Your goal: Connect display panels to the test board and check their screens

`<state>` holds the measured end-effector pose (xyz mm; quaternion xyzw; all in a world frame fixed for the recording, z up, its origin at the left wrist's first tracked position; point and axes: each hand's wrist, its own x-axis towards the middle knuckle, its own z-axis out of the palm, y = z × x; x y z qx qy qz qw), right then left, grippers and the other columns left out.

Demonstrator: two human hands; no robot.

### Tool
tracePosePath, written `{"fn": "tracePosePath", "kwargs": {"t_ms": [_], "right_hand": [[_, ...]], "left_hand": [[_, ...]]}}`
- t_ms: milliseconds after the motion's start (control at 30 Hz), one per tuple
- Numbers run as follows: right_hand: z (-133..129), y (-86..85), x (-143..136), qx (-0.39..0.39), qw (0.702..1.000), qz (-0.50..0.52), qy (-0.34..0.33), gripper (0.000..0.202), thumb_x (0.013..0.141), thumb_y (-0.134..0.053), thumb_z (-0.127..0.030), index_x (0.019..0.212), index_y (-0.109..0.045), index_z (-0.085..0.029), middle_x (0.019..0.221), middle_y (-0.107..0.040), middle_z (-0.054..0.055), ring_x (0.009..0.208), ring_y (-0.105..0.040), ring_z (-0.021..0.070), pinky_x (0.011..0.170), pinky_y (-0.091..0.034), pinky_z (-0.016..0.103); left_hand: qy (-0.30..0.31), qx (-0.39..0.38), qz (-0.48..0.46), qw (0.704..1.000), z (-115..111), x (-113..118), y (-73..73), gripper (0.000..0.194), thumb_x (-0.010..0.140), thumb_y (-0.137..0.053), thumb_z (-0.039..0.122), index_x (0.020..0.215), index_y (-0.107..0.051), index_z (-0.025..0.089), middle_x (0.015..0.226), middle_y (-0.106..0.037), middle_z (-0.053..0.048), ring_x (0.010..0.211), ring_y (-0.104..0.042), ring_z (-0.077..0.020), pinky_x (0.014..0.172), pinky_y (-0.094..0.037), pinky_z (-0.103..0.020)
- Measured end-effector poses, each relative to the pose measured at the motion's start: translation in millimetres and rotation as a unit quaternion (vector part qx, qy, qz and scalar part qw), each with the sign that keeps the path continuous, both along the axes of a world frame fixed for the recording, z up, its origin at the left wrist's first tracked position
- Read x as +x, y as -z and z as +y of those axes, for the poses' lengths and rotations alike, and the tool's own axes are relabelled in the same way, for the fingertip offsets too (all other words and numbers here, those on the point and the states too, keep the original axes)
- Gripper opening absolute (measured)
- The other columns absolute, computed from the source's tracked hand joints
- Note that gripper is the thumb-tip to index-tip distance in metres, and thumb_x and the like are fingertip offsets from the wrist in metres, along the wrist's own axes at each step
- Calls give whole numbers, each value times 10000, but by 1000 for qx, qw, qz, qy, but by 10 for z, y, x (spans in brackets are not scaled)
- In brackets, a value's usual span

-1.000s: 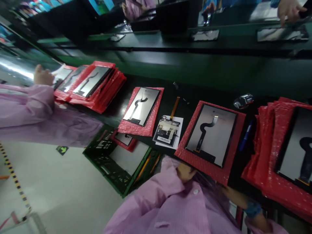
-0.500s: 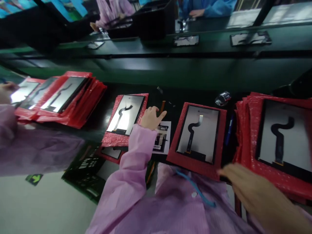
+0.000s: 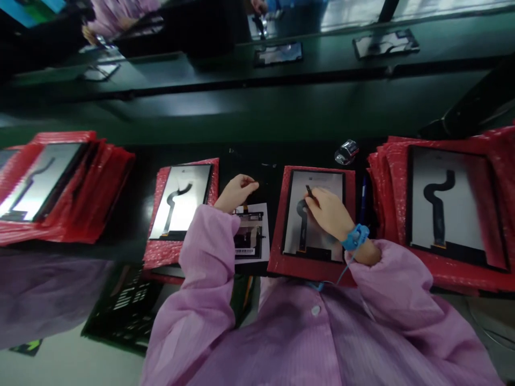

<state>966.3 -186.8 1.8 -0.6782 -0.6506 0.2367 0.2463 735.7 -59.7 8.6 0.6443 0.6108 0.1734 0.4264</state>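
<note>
My right hand [image 3: 330, 213] is closed in a pinch on the free end of a black ribbon cable [image 3: 302, 228]. That cable belongs to the display panel [image 3: 324, 241] lying on a red bubble-wrap bag [image 3: 277, 262] in front of me. My left hand [image 3: 236, 192] is closed, thumb against fingers, above a paper sheet [image 3: 263, 252] with a printed picture of a device. Whatever its fingertips hold, if anything, is too small to make out. Just under this hand shows a small orange-brown strip [image 3: 245, 207]. Left of it, a second display panel [image 3: 183, 198] lies on red bubble wrap.
Stacks of red bubble-wrap bags with panels stand at left [image 3: 108, 187] and right [image 3: 386, 182]. A shiny metal object [image 3: 346, 152] and a blue pen [image 3: 363, 198] lie near the right stack. Below the left edge is a dark green crate [image 3: 116, 321]. Co-workers sit across the bench.
My right hand has come up from the lower right onto the middle panel and pinched its cable end. My left hand's fingers have drawn together. The view has shifted right.
</note>
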Motion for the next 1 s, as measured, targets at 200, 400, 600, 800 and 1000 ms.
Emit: {"fn": "tracePosePath", "kwargs": {"t_ms": [200, 400, 600, 800, 1000], "right_hand": [[54, 142, -121, 94, 983, 137, -76, 372, 1027, -277, -339, 973, -611, -185, 1008, -638, 80, 1032, -551, 211, 985, -400, 406], [33, 148, -143, 67, 973, 176, -131, 402, 1031, -248, -371, 862, -574, -208, 1069, -638, 62, 1082, -502, 203, 1022, -356, 425], [80, 150, -161, 49, 976, 129, -171, 165, 930, -485, -289, 801, -543, -203, 1073, -656, 73, 1042, -511, 229, 985, -363, 444], [69, 156, -202, 69, 974, 117, -179, 136, 909, -482, -248, 806, -559, -202, 1057, -668, 80, 1032, -525, 233, 974, -380, 447], [70, 135, -221, 76, 972, 115, -193, 172, 924, -442, -238, 787, -542, -208, 1063, -670, 81, 1041, -523, 236, 971, -384, 440]], "left_hand": [[-7, 24, -168, 985, -18, 46, 13, 482, 857, -589, 271, 1293, -497, 87, 780, -671, -12, 741, -619, -123, 819, -497, -300], [102, -12, -196, 975, -113, -31, -36, 623, 756, -729, 342, 1316, -586, 111, 927, -738, -69, 851, -677, -169, 908, -525, -357], [259, -31, -112, 959, -241, -27, -166, 329, 766, -707, 346, 1032, -761, 160, 1001, -764, -67, 933, -698, -203, 892, -545, -332], [321, 31, -13, 947, -299, 59, -161, 283, 819, -607, 411, 853, -756, 172, 800, -750, -20, 765, -665, -164, 740, -507, -264], [380, 91, -11, 921, -303, 75, -92, 237, 848, -564, 343, 834, -748, 195, 805, -740, -6, 746, -645, -140, 766, -468, -249]]}}
